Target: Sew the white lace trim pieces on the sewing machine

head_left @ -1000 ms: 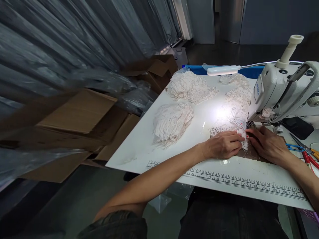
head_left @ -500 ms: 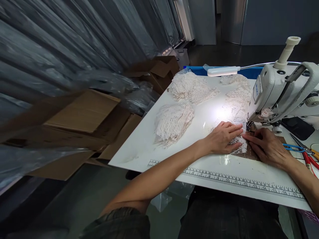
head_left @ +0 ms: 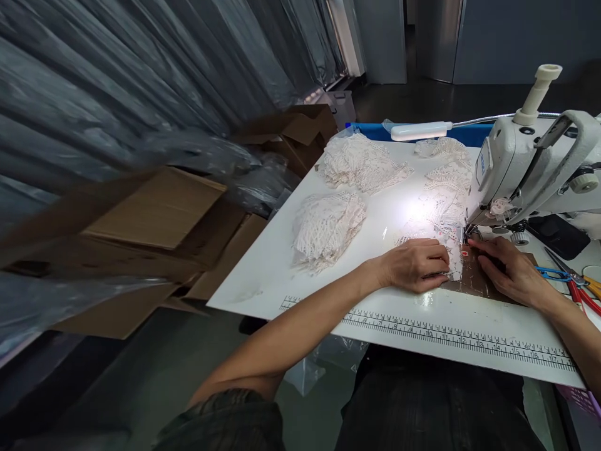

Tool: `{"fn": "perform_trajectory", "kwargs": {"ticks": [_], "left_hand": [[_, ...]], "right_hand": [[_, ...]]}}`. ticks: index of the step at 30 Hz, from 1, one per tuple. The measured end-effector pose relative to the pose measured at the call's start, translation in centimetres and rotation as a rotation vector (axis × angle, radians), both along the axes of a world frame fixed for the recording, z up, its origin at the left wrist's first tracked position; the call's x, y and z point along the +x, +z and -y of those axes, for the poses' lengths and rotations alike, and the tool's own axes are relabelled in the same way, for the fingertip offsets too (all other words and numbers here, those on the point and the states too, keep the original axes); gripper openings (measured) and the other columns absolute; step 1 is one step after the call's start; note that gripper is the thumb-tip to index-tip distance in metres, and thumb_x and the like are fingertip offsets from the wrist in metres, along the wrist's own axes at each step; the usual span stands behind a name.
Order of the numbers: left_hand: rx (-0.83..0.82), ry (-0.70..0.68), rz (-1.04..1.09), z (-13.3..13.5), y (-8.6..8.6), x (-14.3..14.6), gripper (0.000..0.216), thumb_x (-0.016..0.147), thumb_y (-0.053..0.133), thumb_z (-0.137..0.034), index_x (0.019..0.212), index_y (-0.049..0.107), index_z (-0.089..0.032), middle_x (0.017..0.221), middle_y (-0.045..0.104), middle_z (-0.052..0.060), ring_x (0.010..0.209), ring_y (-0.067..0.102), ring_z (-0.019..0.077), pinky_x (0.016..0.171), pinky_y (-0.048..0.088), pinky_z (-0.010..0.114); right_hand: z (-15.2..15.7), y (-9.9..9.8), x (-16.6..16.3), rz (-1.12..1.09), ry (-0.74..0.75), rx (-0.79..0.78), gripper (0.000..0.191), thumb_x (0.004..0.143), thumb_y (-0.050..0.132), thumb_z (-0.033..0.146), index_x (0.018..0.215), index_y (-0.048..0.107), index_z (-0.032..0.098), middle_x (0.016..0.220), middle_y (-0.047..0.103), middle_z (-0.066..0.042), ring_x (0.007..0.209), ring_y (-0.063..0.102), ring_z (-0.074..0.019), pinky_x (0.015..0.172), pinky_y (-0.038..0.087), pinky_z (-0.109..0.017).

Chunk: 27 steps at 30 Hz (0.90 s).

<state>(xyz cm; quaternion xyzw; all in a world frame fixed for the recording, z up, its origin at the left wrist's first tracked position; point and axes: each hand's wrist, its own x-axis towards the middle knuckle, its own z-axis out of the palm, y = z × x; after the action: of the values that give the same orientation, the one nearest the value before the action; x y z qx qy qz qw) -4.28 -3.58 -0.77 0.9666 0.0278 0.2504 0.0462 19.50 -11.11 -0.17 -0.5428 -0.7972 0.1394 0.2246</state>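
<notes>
A strip of white lace [head_left: 454,250] lies under the presser foot [head_left: 466,237] of the white sewing machine [head_left: 500,169]. My left hand [head_left: 416,264] rests on the lace's left side, its fingers curled in and closed on the edge. Just right of the foot, my right hand [head_left: 509,270] reaches its index finger to the machine plate. The thumb of that hand stands apart from the fingers, with nothing seen between them. Between the hands is a brown plate [head_left: 474,279] with a small red mark. More lace [head_left: 448,178] trails behind the foot.
Two lace heaps [head_left: 328,228] lie on the white table [head_left: 253,288], left of the machine. A lamp [head_left: 420,131] lights the middle. At right are scissors [head_left: 570,275], blue-handled snips [head_left: 551,274] and a black phone-like object [head_left: 558,238]. Cardboard boxes [head_left: 154,207] stand on the left.
My left hand's fingers, flat on the lace before, have curled in and drawn back toward me. My right hand's index finger has stretched forward beside the presser foot, uncovering more of the brown plate.
</notes>
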Motion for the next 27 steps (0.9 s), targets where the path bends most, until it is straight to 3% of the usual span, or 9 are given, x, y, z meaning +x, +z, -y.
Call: {"fn": "perform_trajectory", "kwargs": {"ticks": [4, 9, 16, 21, 27], "left_hand": [[-0.087, 0.093, 0.070, 0.2, -0.5, 0.4, 0.024, 0.096, 0.045, -0.018, 0.080, 0.062, -0.014, 0.081, 0.069, 0.005, 0.072, 0.062, 0.0114, 0.065, 0.053, 0.024], [-0.229, 0.161, 0.314, 0.2, -0.6, 0.7, 0.014, 0.093, 0.050, -0.016, 0.083, 0.059, -0.013, 0.083, 0.068, 0.006, 0.078, 0.065, 0.0109, 0.066, 0.058, 0.022], [-0.127, 0.072, 0.292, 0.1, -0.6, 0.7, 0.010, 0.090, 0.055, -0.013, 0.083, 0.062, -0.012, 0.085, 0.072, 0.007, 0.077, 0.066, 0.0117, 0.068, 0.057, 0.024], [0.008, 0.014, 0.144, 0.0, -0.6, 0.6, 0.016, 0.091, 0.054, -0.014, 0.078, 0.063, -0.016, 0.089, 0.075, 0.001, 0.072, 0.064, 0.0108, 0.069, 0.052, 0.027], [0.088, 0.020, 0.014, 0.0, -0.6, 0.3, 0.021, 0.094, 0.051, -0.018, 0.080, 0.067, -0.017, 0.096, 0.075, 0.003, 0.076, 0.063, 0.0123, 0.071, 0.051, 0.029]], "right_hand": [[0.0, -0.3, 0.1, 0.023, -0.008, 0.030, 0.046, 0.096, 0.035, 0.036, 0.128, 0.061, 0.015, 0.092, 0.065, -0.011, 0.077, 0.061, -0.0206, 0.070, 0.051, -0.035], [0.1, -0.9, 0.4, 0.050, 0.004, 0.096, 0.043, 0.098, 0.036, 0.037, 0.125, 0.064, 0.018, 0.093, 0.063, -0.012, 0.079, 0.059, -0.0205, 0.071, 0.051, -0.036], [-0.1, -0.9, 0.5, 0.113, 0.224, 0.255, 0.038, 0.098, 0.037, 0.029, 0.120, 0.067, 0.022, 0.097, 0.059, -0.012, 0.083, 0.057, -0.0197, 0.070, 0.045, -0.034], [-0.1, -0.8, 0.2, 0.199, 0.202, 0.289, 0.038, 0.098, 0.036, 0.027, 0.118, 0.068, 0.021, 0.093, 0.058, -0.013, 0.079, 0.054, -0.0192, 0.065, 0.041, -0.032], [0.2, -1.1, -0.3, 0.241, 0.127, 0.273, 0.038, 0.098, 0.036, 0.029, 0.123, 0.065, 0.023, 0.091, 0.055, -0.012, 0.082, 0.052, -0.0202, 0.069, 0.044, -0.035]]}}
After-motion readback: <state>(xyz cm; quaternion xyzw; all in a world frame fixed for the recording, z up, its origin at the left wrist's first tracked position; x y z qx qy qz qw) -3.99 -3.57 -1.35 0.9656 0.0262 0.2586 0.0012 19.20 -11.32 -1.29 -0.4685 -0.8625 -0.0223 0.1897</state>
